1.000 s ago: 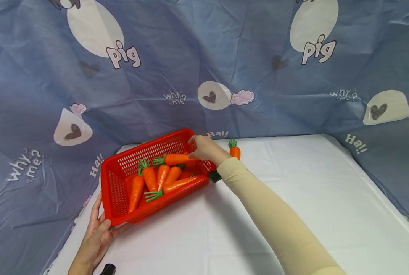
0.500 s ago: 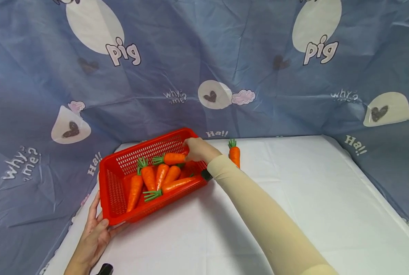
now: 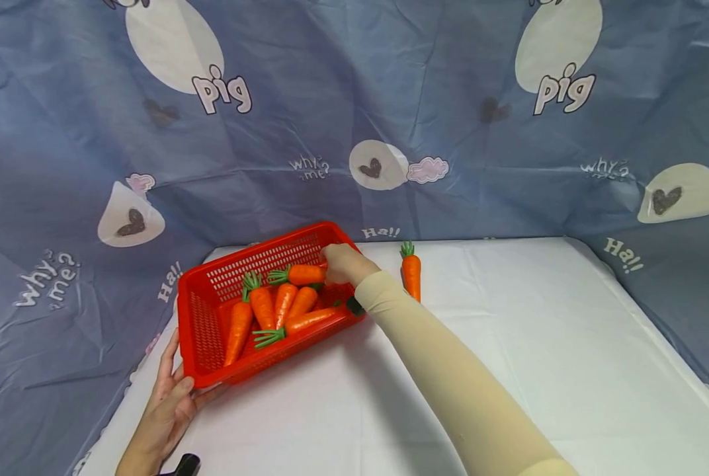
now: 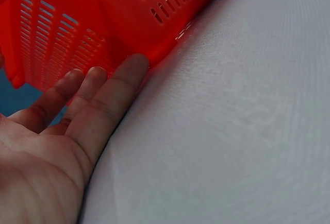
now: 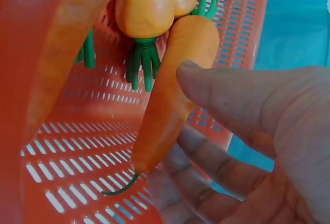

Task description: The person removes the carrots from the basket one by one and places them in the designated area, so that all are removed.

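A red perforated plastic basket point(image 3: 204, 330) with several orange, green-topped carrots point(image 3: 262, 309) in it stands on the left of the white table. My left hand point(image 3: 166, 413) supports its near-left corner. The thumb lies at the rim, and straight fingers touch the basket's lower wall point(image 4: 116, 7) in the left wrist view. Inside the basket's right end, my right hand point(image 3: 347, 263) holds one carrot point(image 5: 175, 90) near its tapered tip, the thumb on top and the fingers curled beneath. That carrot's leafy end points left, over the others.
One more carrot point(image 3: 411, 274) lies on the white tablecloth point(image 3: 509, 344), just right of the basket and beyond my right forearm. A blue printed cloth point(image 3: 461, 119) hangs behind the table and along its sides.
My right hand has shifted slightly left and covers more of the carrot's tip end. More of the loose carrot outside shows. My left hand stays at the basket corner.
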A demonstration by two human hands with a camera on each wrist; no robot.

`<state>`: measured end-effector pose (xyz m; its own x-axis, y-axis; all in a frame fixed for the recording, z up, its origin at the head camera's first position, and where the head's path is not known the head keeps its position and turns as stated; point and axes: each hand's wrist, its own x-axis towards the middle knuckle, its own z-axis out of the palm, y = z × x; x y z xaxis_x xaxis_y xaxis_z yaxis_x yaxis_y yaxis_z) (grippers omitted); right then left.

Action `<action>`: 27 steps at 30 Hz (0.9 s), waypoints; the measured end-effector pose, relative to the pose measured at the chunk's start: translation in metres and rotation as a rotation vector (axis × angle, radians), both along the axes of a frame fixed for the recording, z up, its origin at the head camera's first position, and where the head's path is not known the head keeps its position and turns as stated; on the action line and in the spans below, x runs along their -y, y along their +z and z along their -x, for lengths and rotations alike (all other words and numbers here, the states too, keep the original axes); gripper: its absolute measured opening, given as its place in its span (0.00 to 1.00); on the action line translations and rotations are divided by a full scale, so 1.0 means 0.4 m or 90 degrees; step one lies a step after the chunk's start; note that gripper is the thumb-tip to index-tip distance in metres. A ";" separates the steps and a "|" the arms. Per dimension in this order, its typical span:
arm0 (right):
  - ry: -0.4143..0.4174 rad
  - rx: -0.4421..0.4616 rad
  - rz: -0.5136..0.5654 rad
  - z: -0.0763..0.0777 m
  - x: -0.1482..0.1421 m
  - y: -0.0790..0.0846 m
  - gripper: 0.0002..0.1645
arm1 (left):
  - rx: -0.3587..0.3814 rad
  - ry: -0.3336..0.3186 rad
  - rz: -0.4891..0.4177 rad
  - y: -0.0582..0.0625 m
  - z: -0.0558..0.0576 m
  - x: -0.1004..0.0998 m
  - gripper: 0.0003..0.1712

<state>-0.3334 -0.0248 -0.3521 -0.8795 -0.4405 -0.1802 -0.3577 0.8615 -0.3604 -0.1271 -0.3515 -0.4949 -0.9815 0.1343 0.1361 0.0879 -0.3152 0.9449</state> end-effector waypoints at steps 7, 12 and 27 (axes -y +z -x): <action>-0.024 -0.006 -0.008 0.010 0.018 -0.024 0.14 | -0.002 0.006 -0.001 -0.001 0.000 0.000 0.45; -0.028 -0.009 -0.031 0.007 0.026 -0.027 0.10 | 0.006 0.012 0.012 0.001 0.000 -0.001 0.45; -0.021 0.022 -0.073 0.002 0.032 -0.022 0.13 | 0.005 0.022 0.028 0.002 -0.002 -0.003 0.45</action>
